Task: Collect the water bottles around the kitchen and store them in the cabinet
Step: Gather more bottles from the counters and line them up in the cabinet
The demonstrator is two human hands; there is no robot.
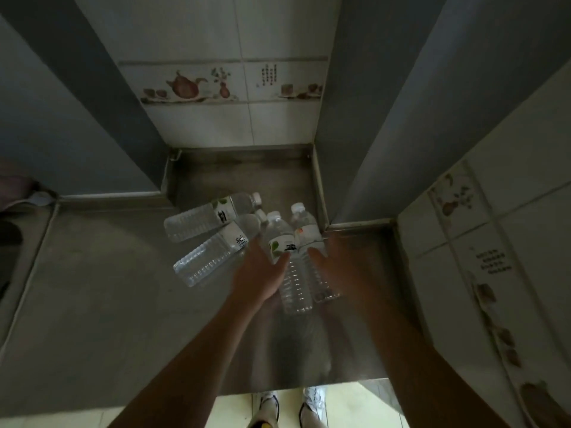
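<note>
Both hands reach forward over a steel table (102, 291) toward four clear water bottles lying on it near the middle of the view. The left hand (259, 273) has its grip loosely spread, fingers relaxed and nearly straight, the fingertips touching the label of the left of two bottles that lie side by side. The right hand (332, 267) is likewise spread, its fingers laid against the right side of the other bottle; neither hand curls round anything.

The bottle under the left hand (289, 267) points its white cap to 12 o'clock and carries a white label with a green leaf and dark marks too blurred to read. The bottle at the right hand (312, 251) lies touching it, with a white label bearing an orange patch. At 10 o'clock from the hands two more lie slanted, caps toward 2 o'clock: the upper slanted bottle (210, 216), with a leaf label, and the lower slanted bottle (213, 253), whose dark lettering I cannot make out.

The table runs back into a narrow recess at 12 o'clock, walled by grey cabinet sides (401, 118) at 10 and 2 o'clock and by a tiled wall (231, 84) with painted teapots and small unreadable script. A raised steel lip edges the recess. Open table stretches toward 8 o'clock. At 6 o'clock the table edge ends above white shoes (312, 403) on pale floor.
</note>
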